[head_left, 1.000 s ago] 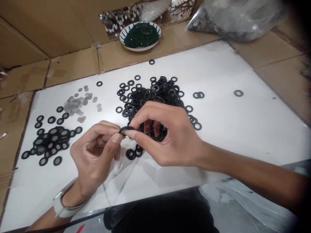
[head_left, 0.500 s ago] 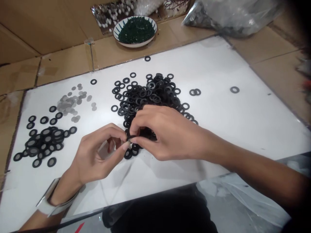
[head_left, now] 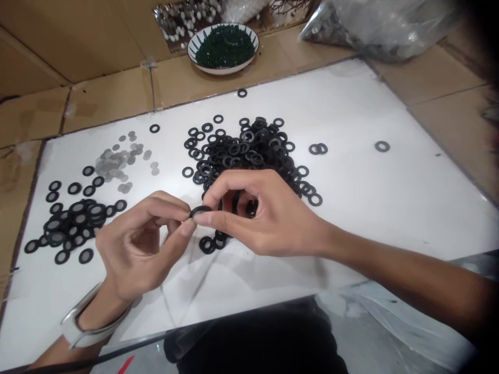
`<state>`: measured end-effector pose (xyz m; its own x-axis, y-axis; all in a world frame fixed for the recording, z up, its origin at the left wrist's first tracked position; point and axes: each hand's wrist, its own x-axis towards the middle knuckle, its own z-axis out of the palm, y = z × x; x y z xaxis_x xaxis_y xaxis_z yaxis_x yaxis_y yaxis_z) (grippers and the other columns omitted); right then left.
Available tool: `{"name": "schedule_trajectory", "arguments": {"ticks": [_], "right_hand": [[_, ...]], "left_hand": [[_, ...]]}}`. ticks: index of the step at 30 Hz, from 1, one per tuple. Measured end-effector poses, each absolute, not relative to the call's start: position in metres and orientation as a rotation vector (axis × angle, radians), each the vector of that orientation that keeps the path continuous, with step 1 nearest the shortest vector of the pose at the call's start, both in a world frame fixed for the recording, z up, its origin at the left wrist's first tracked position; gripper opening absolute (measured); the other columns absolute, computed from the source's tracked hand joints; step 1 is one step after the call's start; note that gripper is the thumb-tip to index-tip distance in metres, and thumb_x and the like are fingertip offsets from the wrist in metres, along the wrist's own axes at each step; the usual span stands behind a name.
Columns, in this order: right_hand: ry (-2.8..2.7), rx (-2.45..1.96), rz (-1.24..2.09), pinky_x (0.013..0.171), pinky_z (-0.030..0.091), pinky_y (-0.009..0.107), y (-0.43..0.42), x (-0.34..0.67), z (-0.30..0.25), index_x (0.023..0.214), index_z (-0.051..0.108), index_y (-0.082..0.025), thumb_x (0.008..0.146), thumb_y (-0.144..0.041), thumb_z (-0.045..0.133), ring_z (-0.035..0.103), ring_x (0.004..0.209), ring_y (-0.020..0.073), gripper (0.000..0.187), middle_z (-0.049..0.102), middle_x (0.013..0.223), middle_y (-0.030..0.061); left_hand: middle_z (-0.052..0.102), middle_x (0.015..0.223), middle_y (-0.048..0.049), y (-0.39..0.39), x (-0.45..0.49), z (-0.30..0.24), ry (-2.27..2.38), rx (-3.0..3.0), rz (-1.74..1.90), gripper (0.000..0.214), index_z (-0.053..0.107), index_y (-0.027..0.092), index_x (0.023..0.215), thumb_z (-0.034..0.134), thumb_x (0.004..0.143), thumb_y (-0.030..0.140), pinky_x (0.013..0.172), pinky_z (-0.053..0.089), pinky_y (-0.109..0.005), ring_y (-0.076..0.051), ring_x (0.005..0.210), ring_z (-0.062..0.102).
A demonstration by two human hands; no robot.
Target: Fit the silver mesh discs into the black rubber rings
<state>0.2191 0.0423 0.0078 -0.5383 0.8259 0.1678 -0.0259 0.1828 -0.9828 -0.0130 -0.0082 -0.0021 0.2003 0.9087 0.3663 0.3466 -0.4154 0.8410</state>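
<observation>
A black flat ring (head_left: pixel 200 208) is held between the two hands, tilted and raised above the bench (head_left: pixel 374 213); fingers cover much of it, so whether a disc fills its centre cannot be told; the left hand (head_left: pixel 134 254) grasps its left edge between thumb and index finger, the other fingers curled in; the right hand (head_left: pixel 278 218) pinches its right side the same way, thumb in front and index finger arched over the top; a pale-banded wristwatch (head_left: pixel 83 335) circles the wrist below the left hand; just beyond the right hand, and partly hidden by it, spreads a large heap of loose black rings (head_left: pixel 253 158); to the left of the left hand lies a smaller pile of rings with grey centres (head_left: pixel 76 221); beyond the left hand, farther off, thin grey discs (head_left: pixel 115 165) lie scattered and overlapping; well to the right of and beyond the right hand rests a lone ring (head_left: pixel 377 147); past the far edge of the bench, ahead of both hands, stands a striped dish (head_left: pixel 191 51) of dark green bits (head_left: pixel 224 47); a clear plastic bag (head_left: pixel 374 31) sits ahead and to the right of the right hand.
</observation>
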Motion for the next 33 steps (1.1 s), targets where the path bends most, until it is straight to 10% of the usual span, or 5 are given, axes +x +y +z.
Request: {"name": "schedule_trajectory", "arguments": {"ticks": [33], "right_hand": [[-1.852,-0.958,1.391,0.065,0.051,0.023,0.042,0.225,0.023,0.089,0.082,-0.017,0.097,-0.016,0.081,0.07,0.076,0.0103,0.008,0.082,0.095,0.0008]], "left_hand": [[0.073,0.085,-0.0032,0.001,-0.02,-0.003,1.042,1.969,1.113,0.02,0.078,0.019,0.104,0.075,0.094,0.002,0.058,0.055,-0.03,-0.016,0.071,0.069]]}}
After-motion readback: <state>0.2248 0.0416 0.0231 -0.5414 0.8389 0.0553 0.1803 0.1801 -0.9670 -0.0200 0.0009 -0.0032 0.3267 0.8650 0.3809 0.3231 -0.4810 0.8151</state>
